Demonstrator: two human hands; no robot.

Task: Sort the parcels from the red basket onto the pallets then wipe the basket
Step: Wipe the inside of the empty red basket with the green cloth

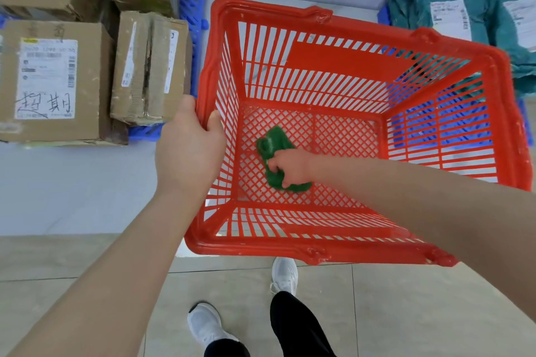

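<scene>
Red plastic basket [356,249], rectangular, with slatted side walls and a diamond-lattice floor, tilted toward the camera near the middle of the view. No parcels inside it. A solid red panel set into the far wall; small moulded lugs at the rim corners; pale scuffs and specks along the near rim. Seen through the slats: pale floor and blue pallet.

Left hand [190,151] clamped on the basket's left rim, fingers [215,122] hooked over the edge, thumb on the outside. Right hand [287,166] reaching down inside, fingers curled tight around a crumpled green cloth [274,140] pressed against the lattice floor, toward its left half.

To the left, cardboard boxes [55,78] stacked on a blue pallet [191,9], each carrying a white shipping label; the nearest box marked with handwritten black characters, the one beside it dented and split along a seam. To the upper right, teal poly-mailer bags [452,0] with white labels piled on a second blue pallet [384,16], partly hidden behind the basket's far corner.

Below, beige tiled floor [406,313], two white sneakers [207,324] and dark trouser legs [298,324].
</scene>
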